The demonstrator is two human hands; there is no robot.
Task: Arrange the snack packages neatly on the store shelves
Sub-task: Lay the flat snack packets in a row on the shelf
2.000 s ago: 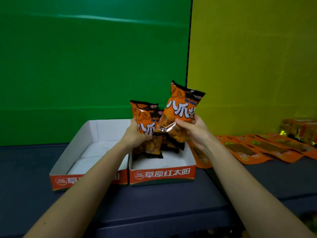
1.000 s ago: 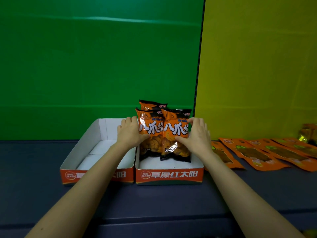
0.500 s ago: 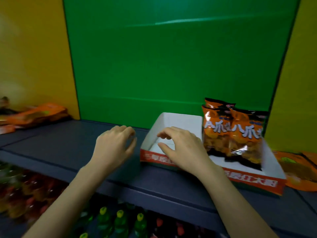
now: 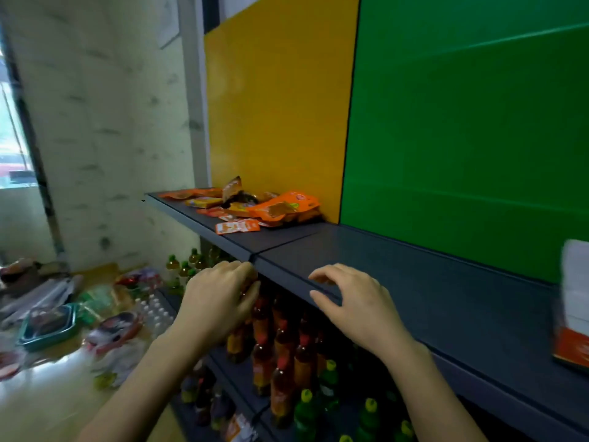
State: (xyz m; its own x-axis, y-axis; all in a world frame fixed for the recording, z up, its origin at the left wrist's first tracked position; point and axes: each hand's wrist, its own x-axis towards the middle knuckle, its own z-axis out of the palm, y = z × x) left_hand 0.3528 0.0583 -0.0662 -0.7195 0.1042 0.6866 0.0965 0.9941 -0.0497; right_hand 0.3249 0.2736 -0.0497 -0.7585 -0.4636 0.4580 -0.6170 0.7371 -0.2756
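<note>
Dark shelf [image 4: 414,282] edge is where both hands hover: left hand [image 4: 220,301] and right hand [image 4: 357,307], fingers [image 4: 331,272] loosely curled, grasping nothing. Loose snack packets [image 4: 264,207] lie heaped further left on the shelf, before the yellow panel [image 4: 271,106]. Recommended: reach there, take one packet by its sides, and keep clear of the bottles [image 4: 280,362] below.

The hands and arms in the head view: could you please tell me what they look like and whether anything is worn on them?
The left hand and the right hand wear no gloves, and no watch, bracelet or ring can be made out. The left arm and the right arm are uncovered to the frame's edge, with no sleeves in view.
</note>
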